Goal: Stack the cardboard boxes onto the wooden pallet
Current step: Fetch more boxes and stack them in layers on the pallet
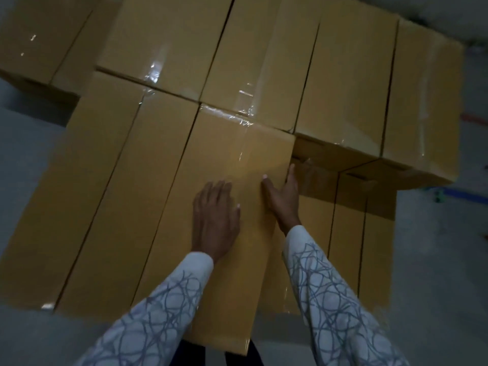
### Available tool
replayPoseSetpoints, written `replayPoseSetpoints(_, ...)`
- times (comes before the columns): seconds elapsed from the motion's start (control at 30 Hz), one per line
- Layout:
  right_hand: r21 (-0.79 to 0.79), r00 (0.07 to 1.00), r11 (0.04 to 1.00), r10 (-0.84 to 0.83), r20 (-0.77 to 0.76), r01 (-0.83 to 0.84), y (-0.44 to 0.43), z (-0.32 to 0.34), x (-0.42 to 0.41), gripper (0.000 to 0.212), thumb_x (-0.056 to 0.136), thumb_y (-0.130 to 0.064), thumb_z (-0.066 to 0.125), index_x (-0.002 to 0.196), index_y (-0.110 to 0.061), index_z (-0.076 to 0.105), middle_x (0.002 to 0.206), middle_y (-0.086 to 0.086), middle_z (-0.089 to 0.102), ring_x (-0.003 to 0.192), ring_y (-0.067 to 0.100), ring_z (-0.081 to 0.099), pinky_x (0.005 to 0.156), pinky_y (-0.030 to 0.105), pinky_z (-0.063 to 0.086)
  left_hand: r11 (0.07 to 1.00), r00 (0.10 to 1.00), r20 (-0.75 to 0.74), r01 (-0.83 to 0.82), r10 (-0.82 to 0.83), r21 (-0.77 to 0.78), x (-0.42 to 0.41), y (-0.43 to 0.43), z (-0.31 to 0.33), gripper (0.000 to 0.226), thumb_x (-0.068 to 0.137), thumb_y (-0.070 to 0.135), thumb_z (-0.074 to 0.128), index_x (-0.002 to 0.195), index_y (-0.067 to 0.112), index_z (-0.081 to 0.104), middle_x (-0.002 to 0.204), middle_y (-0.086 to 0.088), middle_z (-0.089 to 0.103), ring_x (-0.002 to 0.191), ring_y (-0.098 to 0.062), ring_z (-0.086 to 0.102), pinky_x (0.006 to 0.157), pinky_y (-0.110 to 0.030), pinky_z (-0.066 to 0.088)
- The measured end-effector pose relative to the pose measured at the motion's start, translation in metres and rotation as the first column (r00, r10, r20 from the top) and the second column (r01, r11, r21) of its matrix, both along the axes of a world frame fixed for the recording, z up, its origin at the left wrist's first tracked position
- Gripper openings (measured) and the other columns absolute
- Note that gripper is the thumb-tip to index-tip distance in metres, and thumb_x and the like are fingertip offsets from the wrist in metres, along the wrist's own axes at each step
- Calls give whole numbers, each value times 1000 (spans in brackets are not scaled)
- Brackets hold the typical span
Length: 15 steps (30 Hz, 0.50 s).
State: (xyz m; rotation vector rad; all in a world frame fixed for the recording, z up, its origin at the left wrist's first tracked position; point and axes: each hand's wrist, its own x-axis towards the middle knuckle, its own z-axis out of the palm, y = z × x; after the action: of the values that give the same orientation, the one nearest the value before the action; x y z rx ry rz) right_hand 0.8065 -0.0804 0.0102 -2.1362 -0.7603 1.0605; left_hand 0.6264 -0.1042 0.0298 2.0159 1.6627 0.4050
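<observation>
A long tan cardboard box sealed with clear tape point(232, 151) lies on the stack's top layer, its long axis running away from the person. The left hand point(215, 215) rests flat and open on the box's lid. The right hand point(284, 199) has its thumb on the lid and its straight fingers against the box's right side, so it looks best placed to push the box left. The pallet is hidden.
</observation>
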Motion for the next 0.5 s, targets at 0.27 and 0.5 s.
replayPoseSetpoints(0.27, 301, 977, 942, -95, -188, 150, 56, -47, 42, 73, 101, -29, 64, 163, -34, 26, 164, -11, 38, 145, 5, 41, 123, 44, 36, 910, 908, -219, 391, -357, 138, 95, 166, -42, 69, 103, 46, 32, 161, 12, 17, 170, -7, 12, 157, -27, 2, 127, -46, 2)
replayPoseSetpoints(0.5, 404, 953, 886, -118, -278, 228, 59, -61, 43, 67, 104, -4, 56, 163, -21, 28, 166, -6, 36, 150, 5, 36, 126, 41, 31, 841, 832, -280, 526, -480, 122, 122, 189, -72, 60, 106, 43, 20, 161, 18, 24, 169, 2, 19, 157, -22, 8, 127, -44, 8)
